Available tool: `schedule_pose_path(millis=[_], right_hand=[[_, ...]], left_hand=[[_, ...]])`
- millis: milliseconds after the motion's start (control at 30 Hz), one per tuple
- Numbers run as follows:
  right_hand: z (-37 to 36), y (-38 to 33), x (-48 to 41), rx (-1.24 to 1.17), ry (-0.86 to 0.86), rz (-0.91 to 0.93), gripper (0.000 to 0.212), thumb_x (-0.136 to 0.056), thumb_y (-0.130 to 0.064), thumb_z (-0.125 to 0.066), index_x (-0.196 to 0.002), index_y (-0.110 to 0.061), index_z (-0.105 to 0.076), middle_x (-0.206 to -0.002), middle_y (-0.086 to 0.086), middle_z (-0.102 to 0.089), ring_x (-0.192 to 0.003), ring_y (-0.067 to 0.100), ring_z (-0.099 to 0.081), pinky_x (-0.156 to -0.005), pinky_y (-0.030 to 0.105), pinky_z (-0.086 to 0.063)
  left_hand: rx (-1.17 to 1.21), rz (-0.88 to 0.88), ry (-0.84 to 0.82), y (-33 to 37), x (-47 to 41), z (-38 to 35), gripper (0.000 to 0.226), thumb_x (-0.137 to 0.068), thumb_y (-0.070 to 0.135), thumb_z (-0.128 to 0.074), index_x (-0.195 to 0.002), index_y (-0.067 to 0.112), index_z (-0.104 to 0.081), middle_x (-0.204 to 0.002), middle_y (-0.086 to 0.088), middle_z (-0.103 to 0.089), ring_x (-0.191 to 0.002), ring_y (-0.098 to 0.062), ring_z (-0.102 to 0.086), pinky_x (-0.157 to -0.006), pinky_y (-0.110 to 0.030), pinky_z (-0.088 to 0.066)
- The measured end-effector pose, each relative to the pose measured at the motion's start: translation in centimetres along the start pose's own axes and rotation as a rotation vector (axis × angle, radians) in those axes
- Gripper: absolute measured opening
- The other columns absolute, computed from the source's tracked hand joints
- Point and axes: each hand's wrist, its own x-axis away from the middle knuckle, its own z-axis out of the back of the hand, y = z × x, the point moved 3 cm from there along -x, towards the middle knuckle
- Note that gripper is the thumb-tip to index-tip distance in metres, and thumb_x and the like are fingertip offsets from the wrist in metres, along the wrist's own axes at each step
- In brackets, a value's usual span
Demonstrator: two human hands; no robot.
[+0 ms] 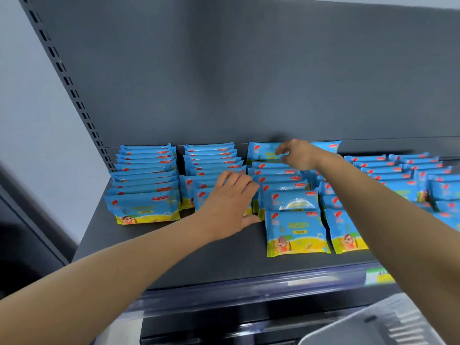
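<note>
Several rows of blue and yellow wet-wipe packs stand overlapping on a dark grey shelf [174, 255]. My left hand [230, 197] lies with spread fingers on the front packs of the second row [211, 160]. My right hand [297, 154] reaches to the back of the third row and pinches the rearmost pack [261, 150], which stands upright against the back panel. The front pack of that row [296, 232] lies flat near the shelf's middle. The leftmost row [144, 185] is untouched.
More rows of the same packs [398, 175] fill the shelf's right side, partly hidden by my right forearm. A perforated upright [72, 93] borders the left. A clear price rail [249, 287] runs along the front edge, and a grey basket [373, 322] sits below right.
</note>
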Motion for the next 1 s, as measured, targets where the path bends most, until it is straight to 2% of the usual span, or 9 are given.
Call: schedule_pose_path(millis=[67,100,133,200,367,567,867,1000], right_hand=[[-0.2,1.3,0.4,0.002,-0.064,-0.030,0.045,-0.091,-0.022,-0.058,-0.134,-0.015,-0.048,-0.142,0.006,-0.046,-0.125,0.024,-0.048,-0.103,0.030,-0.036],[-0.4,1.8,0.6,-0.001,-0.106,-0.044,0.051,-0.089,-0.026,-0.062,-0.136,-0.017,-0.046,-0.144,0.005,-0.043,-0.127,0.024,-0.046,-0.105,0.031,-0.034],[-0.5,2.2,0.7,-0.008,-0.147,-0.057,0.057,-0.087,-0.030,-0.064,-0.139,-0.018,-0.043,-0.146,0.003,-0.041,-0.129,0.024,-0.044,-0.106,0.032,-0.033],[-1.0,2.9,0.6,-0.020,-0.200,-0.067,0.063,-0.087,-0.035,-0.064,-0.142,-0.019,-0.038,-0.149,0.001,-0.036,-0.134,0.023,-0.039,-0.108,0.033,-0.029],[-1.7,3.0,-1.0,0.029,-0.229,-0.038,0.068,-0.090,-0.051,-0.053,-0.146,-0.020,-0.032,-0.153,0.001,-0.029,-0.139,0.023,-0.030,-0.114,0.037,-0.024],[-2.3,2.9,-2.5,0.083,-0.324,-0.021,0.070,-0.087,-0.063,-0.046,-0.137,-0.015,-0.045,-0.143,0.005,-0.044,-0.131,0.025,-0.042,-0.109,0.039,-0.031],[-2.4,3.3,-3.8,0.090,-0.382,-0.026,0.072,-0.075,-0.074,-0.051,-0.123,-0.021,-0.056,-0.134,0.000,-0.052,-0.122,0.022,-0.048,-0.103,0.038,-0.037],[-2.4,3.4,-4.1,0.062,-0.406,-0.042,0.069,-0.074,-0.072,-0.054,-0.123,-0.023,-0.057,-0.134,-0.001,-0.052,-0.121,0.021,-0.048,-0.102,0.037,-0.036]], left_hand=[[0.075,-0.033,-0.065,1.9,-1.2,-0.4,0.072,-0.071,0.059,-0.067,-0.121,0.009,-0.053,-0.118,-0.006,-0.055,-0.116,-0.027,-0.049,-0.113,-0.040,-0.015],[0.099,-0.045,-0.122,2.8,-1.7,-0.7,0.077,-0.073,0.060,-0.063,-0.127,0.008,-0.048,-0.125,-0.006,-0.050,-0.123,-0.026,-0.042,-0.115,-0.040,-0.006],[0.099,-0.058,-0.180,3.6,-2.2,-1.2,0.082,-0.075,0.064,-0.059,-0.133,0.008,-0.041,-0.130,-0.006,-0.045,-0.129,-0.026,-0.035,-0.115,-0.041,0.003],[0.042,-0.080,-0.260,4.9,-3.1,-2.2,0.095,-0.073,0.072,-0.052,-0.139,0.007,-0.030,-0.136,-0.006,-0.036,-0.133,-0.026,-0.026,-0.114,-0.044,0.011],[-0.005,-0.011,-0.295,5.8,-4.2,-3.2,0.104,-0.066,0.076,-0.056,-0.138,0.005,-0.029,-0.136,-0.009,-0.034,-0.132,-0.026,-0.026,-0.116,-0.049,0.009],[-0.070,0.069,-0.323,5.5,-5.3,-3.1,0.097,-0.069,0.071,-0.056,-0.137,0.005,-0.031,-0.130,-0.008,-0.038,-0.128,-0.029,-0.027,-0.113,-0.047,0.013],[-0.100,0.101,-0.332,5.4,-5.5,-2.9,0.094,-0.069,0.073,-0.053,-0.132,0.006,-0.036,-0.125,-0.007,-0.038,-0.124,-0.027,-0.030,-0.113,-0.045,0.014],[-0.112,0.094,-0.332,5.4,-5.6,-2.9,0.094,-0.070,0.073,-0.054,-0.134,0.006,-0.034,-0.139,-0.010,-0.029,-0.132,-0.028,-0.024,-0.114,-0.045,0.011]])
